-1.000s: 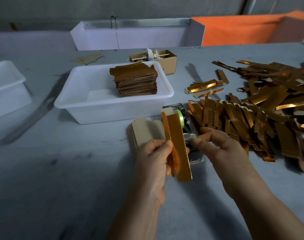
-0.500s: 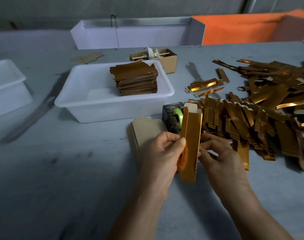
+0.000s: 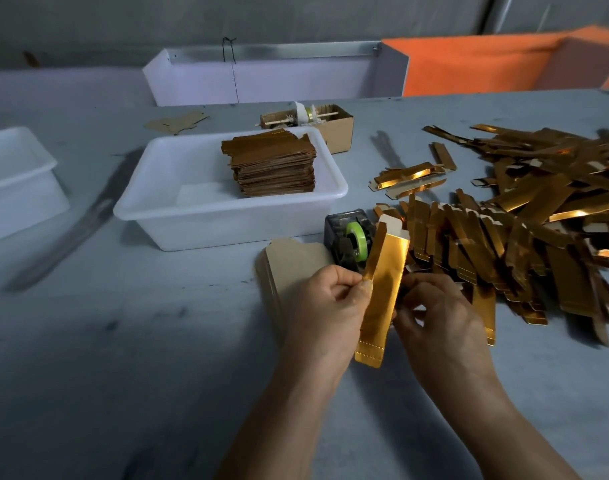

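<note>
Space-wise: the biggest open bit is the bare table (image 3: 123, 358) left of & in front of the left hand (image 3: 330, 306), easy pass there. Straight ahead is tight tho: the tape dispenser (image 3: 348, 237) sits right behind the held gold sleeve (image 3: 382, 289), w/ the white tub (image 3: 226, 216) just past it and a flat kraft stack (image 3: 289, 261) by the left knuckles. The right side is blocked by the heap of gold pieces (image 3: 521, 220), which runs up to the right hand (image 3: 441, 317). There's a narrow lane btwn tub & heap, back toward the small cardboard box (image 3: 341, 133).
</note>
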`<move>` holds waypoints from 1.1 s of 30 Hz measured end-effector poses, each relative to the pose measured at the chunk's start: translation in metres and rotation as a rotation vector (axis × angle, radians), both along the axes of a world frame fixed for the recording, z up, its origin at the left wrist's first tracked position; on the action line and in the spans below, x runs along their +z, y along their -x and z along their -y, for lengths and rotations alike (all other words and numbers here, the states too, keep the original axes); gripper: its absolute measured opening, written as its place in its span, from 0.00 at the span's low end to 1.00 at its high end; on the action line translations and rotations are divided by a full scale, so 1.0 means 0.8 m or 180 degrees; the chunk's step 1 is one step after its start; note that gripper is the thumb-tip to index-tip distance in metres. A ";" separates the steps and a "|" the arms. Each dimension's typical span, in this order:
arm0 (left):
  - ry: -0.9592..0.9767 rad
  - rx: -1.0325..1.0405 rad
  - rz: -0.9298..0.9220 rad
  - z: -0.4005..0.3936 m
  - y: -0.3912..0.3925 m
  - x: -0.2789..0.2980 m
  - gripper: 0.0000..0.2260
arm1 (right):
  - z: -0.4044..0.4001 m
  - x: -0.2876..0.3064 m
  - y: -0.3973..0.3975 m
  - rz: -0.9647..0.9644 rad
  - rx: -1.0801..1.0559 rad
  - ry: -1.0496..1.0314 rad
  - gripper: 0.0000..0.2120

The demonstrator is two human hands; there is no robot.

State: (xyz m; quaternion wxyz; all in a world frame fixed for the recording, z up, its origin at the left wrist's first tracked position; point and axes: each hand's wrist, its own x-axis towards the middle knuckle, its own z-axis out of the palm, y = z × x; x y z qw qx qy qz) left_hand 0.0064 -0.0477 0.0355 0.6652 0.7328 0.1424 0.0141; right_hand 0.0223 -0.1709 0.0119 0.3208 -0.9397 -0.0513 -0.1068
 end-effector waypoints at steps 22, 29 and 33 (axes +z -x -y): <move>0.1160 -0.0103 -0.0011 -0.001 0.025 0.012 0.04 | 0.019 0.073 0.019 -0.0425 0.1484 -0.1101 0.11; 0.1274 -0.0211 0.0029 -0.003 0.029 0.015 0.04 | 0.019 0.072 0.016 -0.0215 0.1335 -0.0523 0.20; 0.1221 -0.0335 -0.0122 -0.007 0.031 0.017 0.05 | 0.019 0.070 0.015 -0.0142 0.1181 -0.0560 0.21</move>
